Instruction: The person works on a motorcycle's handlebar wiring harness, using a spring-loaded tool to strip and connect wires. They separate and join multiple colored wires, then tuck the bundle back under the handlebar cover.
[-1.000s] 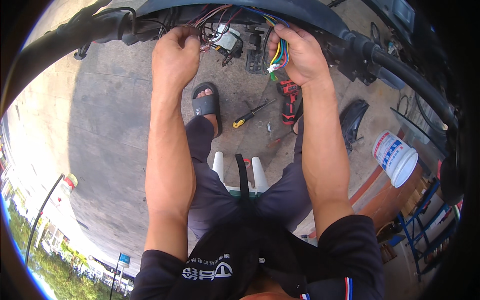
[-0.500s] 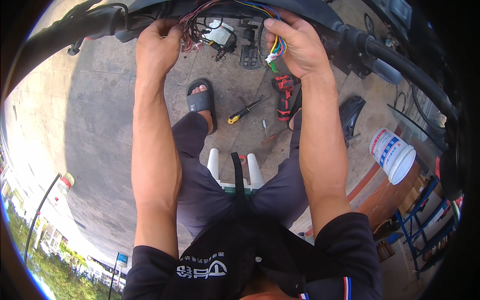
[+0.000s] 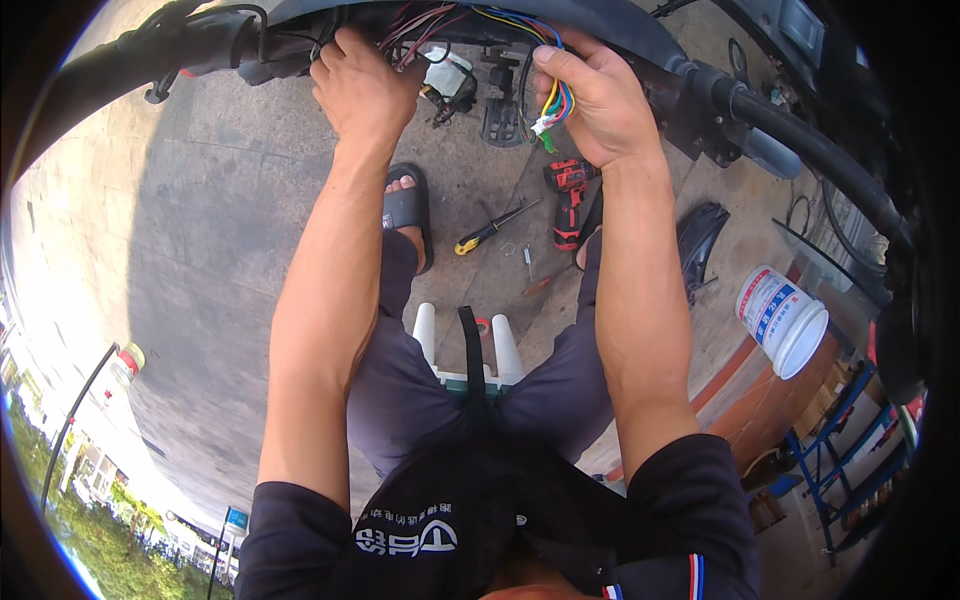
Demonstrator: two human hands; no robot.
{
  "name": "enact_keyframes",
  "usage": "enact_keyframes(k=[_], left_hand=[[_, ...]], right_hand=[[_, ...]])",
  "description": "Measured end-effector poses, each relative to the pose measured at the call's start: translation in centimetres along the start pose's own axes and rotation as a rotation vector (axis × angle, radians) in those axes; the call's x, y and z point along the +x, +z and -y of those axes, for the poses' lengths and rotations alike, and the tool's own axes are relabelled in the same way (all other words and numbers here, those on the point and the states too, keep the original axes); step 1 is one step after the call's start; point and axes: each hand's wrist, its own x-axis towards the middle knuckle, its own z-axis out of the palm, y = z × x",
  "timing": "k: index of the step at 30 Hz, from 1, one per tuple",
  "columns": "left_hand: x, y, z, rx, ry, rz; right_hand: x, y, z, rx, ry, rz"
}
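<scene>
Right hand [image 3: 606, 100] around colourful wires [image 3: 563, 103]

The person's two arms stretch forward, close to straight, with the hands raised at about the same height and well apart. The left arm [image 3: 325, 270] slants inward; its wrist [image 3: 367, 145] leads to the left hand [image 3: 365, 90], back turned up, fingers [image 3: 344, 43] bent, their tips partly hidden. The right arm [image 3: 645, 280] leans slightly inward, and the right hand [image 3: 605, 105] is curled, its thumb [image 3: 562, 63] pointing left across the fingers.
</scene>
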Motion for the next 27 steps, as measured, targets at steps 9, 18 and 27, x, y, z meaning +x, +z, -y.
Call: enact_keyframes(k=[9,18,27], left_hand=[[2.0,-2.3,0.7,-0.406,-0.184,0.212],[4.3,-4.9,0.3,-0.975,-0.443,0.486],[3.7,-5.9,-0.5,-0.999,-0.282,0.58]], right_hand=[[-0.3,1.4,0.9,0.034,-0.018,-0.024],[-0.2,1.9,0.8,-0.005,-0.034,-0.033],[-0.2,1.5,0.8,0.001,-0.001,-0.018]])
